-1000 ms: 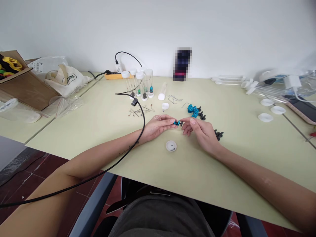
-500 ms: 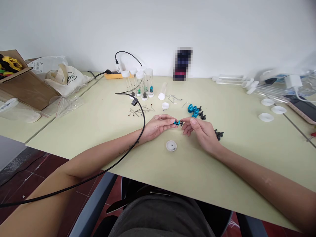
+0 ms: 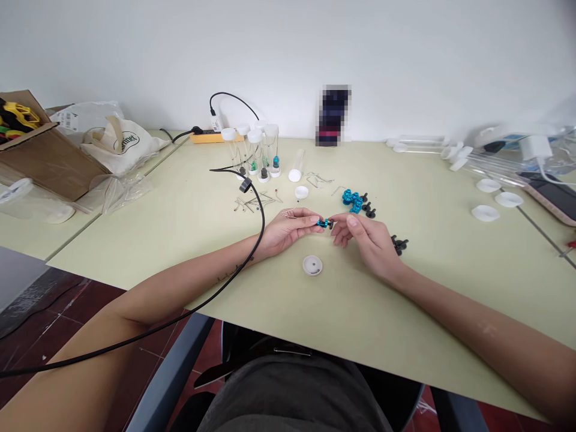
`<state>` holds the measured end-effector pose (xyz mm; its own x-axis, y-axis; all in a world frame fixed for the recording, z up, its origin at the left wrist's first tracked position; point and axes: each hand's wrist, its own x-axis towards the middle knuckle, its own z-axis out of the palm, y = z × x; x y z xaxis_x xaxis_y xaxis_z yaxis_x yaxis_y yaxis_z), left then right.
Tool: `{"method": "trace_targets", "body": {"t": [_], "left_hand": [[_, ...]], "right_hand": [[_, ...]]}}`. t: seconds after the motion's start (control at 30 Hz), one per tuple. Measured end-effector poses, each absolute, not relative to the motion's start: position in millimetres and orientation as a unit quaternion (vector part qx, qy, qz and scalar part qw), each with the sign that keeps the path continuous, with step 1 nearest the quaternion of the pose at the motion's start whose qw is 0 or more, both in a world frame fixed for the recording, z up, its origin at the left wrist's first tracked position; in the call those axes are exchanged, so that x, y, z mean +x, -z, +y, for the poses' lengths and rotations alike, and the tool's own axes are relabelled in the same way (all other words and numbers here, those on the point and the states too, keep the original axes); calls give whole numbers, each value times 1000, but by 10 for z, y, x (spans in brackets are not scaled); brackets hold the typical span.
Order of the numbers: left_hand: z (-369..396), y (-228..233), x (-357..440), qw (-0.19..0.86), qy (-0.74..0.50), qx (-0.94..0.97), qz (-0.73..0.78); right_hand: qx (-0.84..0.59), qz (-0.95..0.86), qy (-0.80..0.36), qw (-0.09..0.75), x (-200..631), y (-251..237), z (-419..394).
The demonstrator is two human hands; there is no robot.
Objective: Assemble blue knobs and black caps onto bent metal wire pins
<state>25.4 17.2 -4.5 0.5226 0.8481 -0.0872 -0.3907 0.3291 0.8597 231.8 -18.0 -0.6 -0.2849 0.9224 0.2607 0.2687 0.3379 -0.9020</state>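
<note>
Far left: cardboard box (image 3: 33, 153) with yellow and black bits inside, a cloth bag (image 3: 123, 146) and clear plastic wrap beside it. A black cable (image 3: 262, 225) loops over my left forearm and runs up the table (image 3: 180, 222) toward an orange power strip (image 3: 204, 137) at the wall. Behind my hands, a cluster of capped clear tubes (image 3: 256, 150) stands upright, one more tube lying on its side just right of them; small metal pins (image 3: 252, 204) are scattered in front.

My left hand (image 3: 285, 230) rests on the table, fingertips pinched shut on the blue end of a small blue-and-black part (image 3: 324, 224) (too small to tell more). My right hand (image 3: 366, 240) meets it from the other side, thumb and forefinger closed on the black end. So the part hangs between both hands, just above the tabletop, mid-table.

A white round cap (image 3: 312, 265) lies on the table just below the hands. A pile of blue pieces (image 3: 351, 200) with black pieces next to it sits just behind my right hand; more black pieces (image 3: 398, 243) touch its outer edge. Far right: loose white lids (image 3: 486, 212), clear tubes lying flat, a phone (image 3: 551, 201).
</note>
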Motion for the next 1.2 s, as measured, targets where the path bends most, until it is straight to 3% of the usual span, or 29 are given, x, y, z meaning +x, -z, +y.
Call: {"method": "trace_targets", "body": {"t": [1.2], "left_hand": [[181,69,251,768,-408,403,285]], "right_hand": [[-423,-697,-387,431,2322,19,-170]]}}
